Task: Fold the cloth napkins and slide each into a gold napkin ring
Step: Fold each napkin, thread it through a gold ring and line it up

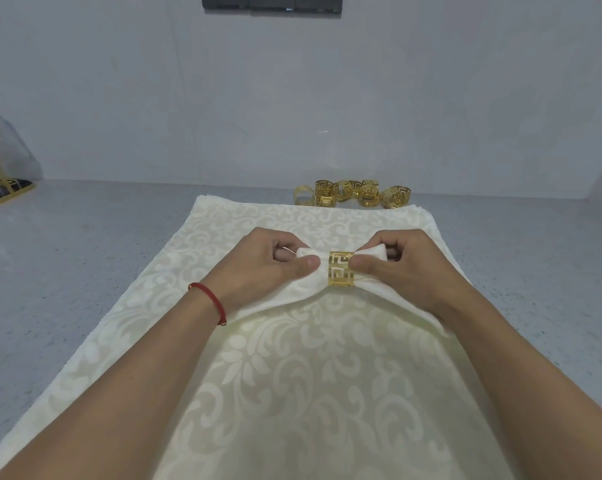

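Note:
A folded cream napkin [306, 285] runs through a gold napkin ring [341, 274] with a cut-out key pattern, held just above a stack of flat cream damask napkins [292, 393]. My left hand [268, 268] grips the napkin's left end, thumb on top next to the ring. My right hand [403, 268] pinches the napkin's right end, its thumb against the ring's right edge. Both ends of the napkin fan out under my palms.
Several loose gold rings [353, 194] lie clustered beyond the stack's far edge, near the wall. A black and gold tray [1, 192] with a clear cover sits at the far left. The grey speckled countertop [84, 254] spreads on both sides of the stack.

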Tool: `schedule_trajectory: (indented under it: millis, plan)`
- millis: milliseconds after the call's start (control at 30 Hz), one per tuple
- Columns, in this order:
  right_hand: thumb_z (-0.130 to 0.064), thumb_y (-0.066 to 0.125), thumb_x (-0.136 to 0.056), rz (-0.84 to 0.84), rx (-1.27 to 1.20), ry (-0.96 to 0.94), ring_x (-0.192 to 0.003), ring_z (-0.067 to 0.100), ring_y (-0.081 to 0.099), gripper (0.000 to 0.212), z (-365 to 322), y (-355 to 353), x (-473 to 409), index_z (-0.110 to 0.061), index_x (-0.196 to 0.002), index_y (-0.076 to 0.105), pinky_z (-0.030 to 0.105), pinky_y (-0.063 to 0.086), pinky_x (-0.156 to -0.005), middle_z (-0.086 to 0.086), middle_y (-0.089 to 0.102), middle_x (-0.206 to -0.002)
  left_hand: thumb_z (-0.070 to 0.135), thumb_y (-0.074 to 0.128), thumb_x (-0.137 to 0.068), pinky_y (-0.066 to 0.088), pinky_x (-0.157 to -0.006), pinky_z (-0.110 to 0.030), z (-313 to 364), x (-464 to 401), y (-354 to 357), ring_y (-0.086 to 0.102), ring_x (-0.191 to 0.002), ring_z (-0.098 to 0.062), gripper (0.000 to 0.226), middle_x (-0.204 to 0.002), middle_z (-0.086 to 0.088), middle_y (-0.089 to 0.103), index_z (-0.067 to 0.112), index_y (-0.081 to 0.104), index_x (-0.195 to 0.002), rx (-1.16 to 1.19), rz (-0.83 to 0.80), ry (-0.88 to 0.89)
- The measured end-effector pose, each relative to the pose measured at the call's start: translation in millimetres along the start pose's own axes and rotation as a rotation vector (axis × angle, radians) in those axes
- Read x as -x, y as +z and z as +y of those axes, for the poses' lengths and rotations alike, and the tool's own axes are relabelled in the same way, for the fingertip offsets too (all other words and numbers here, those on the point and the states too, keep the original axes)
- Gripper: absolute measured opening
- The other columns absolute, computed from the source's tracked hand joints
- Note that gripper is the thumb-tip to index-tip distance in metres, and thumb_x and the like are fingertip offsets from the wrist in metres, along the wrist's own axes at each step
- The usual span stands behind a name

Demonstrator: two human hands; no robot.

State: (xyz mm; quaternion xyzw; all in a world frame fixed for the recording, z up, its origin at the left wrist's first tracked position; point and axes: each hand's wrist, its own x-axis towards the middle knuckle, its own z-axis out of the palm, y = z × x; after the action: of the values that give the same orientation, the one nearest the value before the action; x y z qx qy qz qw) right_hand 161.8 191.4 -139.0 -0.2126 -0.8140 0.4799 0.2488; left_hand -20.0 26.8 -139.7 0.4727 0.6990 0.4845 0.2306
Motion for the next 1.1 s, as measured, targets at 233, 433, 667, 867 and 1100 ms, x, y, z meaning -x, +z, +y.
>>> schedule_trajectory:
  millis: [233, 433, 667, 867, 1100]
  plan:
    - [-0.037, 0.079, -0.088, 0.065, 0.021, -0.046, -0.054, 0.007, 0.048, 0.017, -2.5, -2.4, 1.1, -0.021, -0.084, 0.080, 0.023, 0.038, -0.058, 0.012, 0.068, -0.066, 0.029, 0.069, -0.093, 0.049, -0.067, -0.019, 8.7, 2.6, 7.1, 0.046, -0.046, -0.011, 0.018, -0.049, -0.010, 0.045, 0.014, 0.075, -0.086, 0.041, 0.048, -0.016]
    - [-0.070, 0.061, -0.086, 0.020, 0.455, -0.099, -0.087, -0.001, 0.058, 0.041, -16.1, -19.8, -1.2, -0.038, -0.111, 0.070, 0.022, 0.044, -0.074, -0.023, 0.064, -0.100, 0.025, 0.068, -0.094, 0.052, -0.062, -0.026, 21.0, -3.3, 11.4, 0.068, -0.067, -0.027, 0.025, -0.075, -0.015, 0.072, 0.000, 0.074, -0.095, 0.174, -0.022, -0.121]
    - [-0.046, 0.072, -0.086, -0.081, 1.200, -0.478, -0.109, 0.023, 0.059, 0.044, -24.2, -45.9, 15.5, -0.028, -0.125, 0.063, 0.038, 0.041, -0.089, -0.006, 0.064, -0.111, 0.017, 0.071, -0.092, 0.052, -0.058, -0.022, 56.9, -12.3, 34.7, 0.067, -0.067, -0.019, 0.028, -0.081, -0.014, 0.071, -0.005, 0.069, -0.108, 0.250, -0.146, -0.186]
    - [-0.034, 0.076, -0.088, -0.048, 1.093, -0.281, -0.109, 0.021, 0.057, 0.035, -15.1, -125.6, 49.6, -0.028, -0.121, 0.065, 0.043, 0.045, -0.092, -0.009, 0.067, -0.113, 0.010, 0.078, -0.085, 0.051, -0.058, -0.022, 93.5, -22.7, 90.0, 0.064, -0.064, -0.013, 0.039, -0.080, -0.004, 0.067, 0.014, 0.063, -0.120, 0.071, -0.282, -0.128]
    - [-0.032, 0.073, -0.089, 0.117, 1.094, -0.047, -0.109, 0.025, 0.062, 0.028, 56.7, -238.5, 69.6, -0.031, -0.116, 0.066, 0.045, 0.048, -0.090, -0.006, 0.070, -0.109, 0.032, 0.051, -0.098, 0.057, -0.075, -0.033, 97.7, -68.7, 191.3, 0.069, -0.085, -0.022, 0.023, -0.096, -0.003, 0.071, 0.017, 0.067, -0.102, -0.338, -0.086, 0.099]
